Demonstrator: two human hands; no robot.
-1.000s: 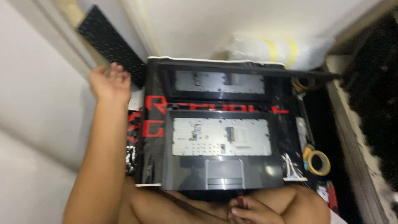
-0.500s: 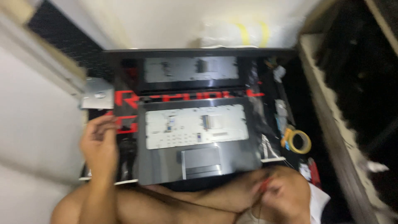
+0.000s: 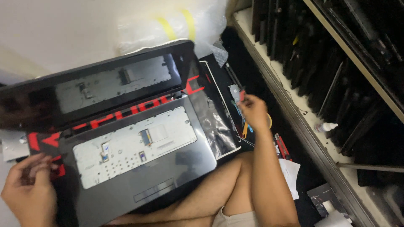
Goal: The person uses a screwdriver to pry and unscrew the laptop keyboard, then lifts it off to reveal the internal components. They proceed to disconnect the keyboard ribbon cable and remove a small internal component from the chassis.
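- Left hand (image 3: 27, 189): fingers curled at the laptop's front-left corner; blurred, so I cannot tell if it grips anything.
- Laptop (image 3: 139, 168): open, keyboard removed, bare metal tray and thin ribbon cables exposed. I judge it rigid but fragile there; hold by the base edges.
- Right hand (image 3: 252, 110): fingertips pinched on a small red-tipped tool (image 3: 241, 96), over the scattered parts beside the laptop.

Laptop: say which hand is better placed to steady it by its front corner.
Left. The left hand is already at the laptop's near left corner, on the red-and-black mat. The right hand is out past the laptop's right side, among small tools.
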